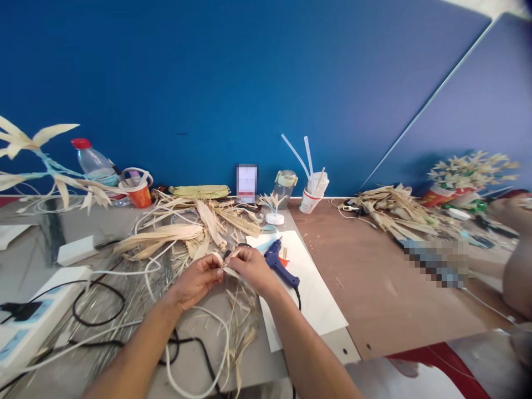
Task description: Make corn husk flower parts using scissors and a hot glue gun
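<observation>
My left hand (195, 280) and my right hand (253, 269) meet above the grey table (37, 260), both pinched on one pale dried husk strip (228, 267) between the fingertips. A pile of dried husks (195, 227) lies just behind my hands. A blue glue gun (277, 261) rests on a white sheet (311, 288) right beside my right hand. Thin husk scraps (243, 327) lie under my wrists.
White and black cables (103, 302) and a power strip (29, 321) lie at left. At the back stand a red cup (139, 191), a plastic bottle (93, 160), a jar (285, 185) and a paper cup with sticks (311, 197). Another person's arm (515, 260) is at right by more husks (390, 208).
</observation>
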The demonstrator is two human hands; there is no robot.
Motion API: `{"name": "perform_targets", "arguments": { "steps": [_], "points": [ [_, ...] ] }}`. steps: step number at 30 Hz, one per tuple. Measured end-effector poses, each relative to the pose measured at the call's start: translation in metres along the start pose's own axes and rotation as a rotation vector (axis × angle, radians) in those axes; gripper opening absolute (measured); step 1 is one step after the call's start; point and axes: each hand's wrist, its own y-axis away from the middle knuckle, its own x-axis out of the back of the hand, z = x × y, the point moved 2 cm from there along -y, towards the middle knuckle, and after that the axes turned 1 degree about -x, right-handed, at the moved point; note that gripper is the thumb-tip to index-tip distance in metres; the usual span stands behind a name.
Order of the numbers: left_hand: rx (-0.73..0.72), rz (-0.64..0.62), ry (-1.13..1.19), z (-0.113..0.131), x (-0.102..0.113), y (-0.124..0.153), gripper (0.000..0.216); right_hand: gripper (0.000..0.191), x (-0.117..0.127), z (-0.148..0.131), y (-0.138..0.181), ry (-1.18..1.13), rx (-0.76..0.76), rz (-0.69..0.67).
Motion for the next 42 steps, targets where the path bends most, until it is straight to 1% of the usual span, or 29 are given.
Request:
{"name": "perform_targets", "arguments": {
  "steps": [6, 11, 16, 20, 22, 24, 28, 31, 34, 36, 38, 40, 42],
  "points": [
    [-0.006, 0.005, -0.066, 0.000, 0.000, -0.001, 0.022, 0.019, 0.000, 0.002, -0.001, -0.082, -0.040, -0.019],
    [-0.039, 0.027, -0.147, 0.002, -0.004, -0.001, 0.025, 0.025, 0.002, 0.003, 0.000, -0.059, -0.062, 0.002],
    [-0.074, 0.062, -0.141, 0.003, -0.009, 0.000, 0.029, 0.026, 0.004, 0.003, 0.000, -0.051, -0.043, -0.005],
    [-0.080, 0.058, -0.118, 0.006, -0.011, 0.001, 0.028, 0.025, 0.005, 0.000, 0.000, -0.058, -0.026, -0.007],
    [-0.093, 0.058, -0.101, 0.006, -0.010, 0.001, 0.028, 0.025, 0.004, -0.002, 0.001, -0.124, -0.017, -0.018],
    [-0.110, 0.061, -0.082, 0.005, -0.008, 0.001, 0.028, 0.025, 0.003, -0.004, 0.001, -0.238, -0.026, -0.032],
    [-0.130, 0.046, -0.068, 0.005, -0.008, 0.000, 0.027, 0.021, 0.003, -0.003, -0.001, -0.538, -0.127, -0.020],
    [-0.131, 0.035, -0.058, 0.008, -0.009, 0.002, 0.026, 0.018, 0.008, 0.000, -0.004, -0.734, -0.179, 0.015],
    [-0.130, 0.055, -0.020, 0.013, -0.011, 0.004, 0.027, 0.015, 0.019, 0.003, -0.009, -0.808, -0.175, 0.105],
    [-0.129, 0.087, 0.023, 0.016, -0.010, 0.005, 0.028, 0.017, 0.027, 0.004, -0.012, -0.746, -0.110, 0.212],
    [-0.121, 0.113, 0.060, 0.019, -0.010, 0.005, 0.028, 0.023, 0.032, 0.006, -0.014, -0.595, -0.023, 0.306],
    [-0.114, 0.121, 0.077, 0.020, -0.010, 0.005, 0.029, 0.027, 0.031, 0.008, -0.014, -0.361, 0.050, 0.362],
    [-0.112, 0.122, 0.081, 0.021, -0.011, 0.005, 0.029, 0.019, 0.027, 0.011, -0.014, -0.063, 0.124, 0.408]
  ]
}}
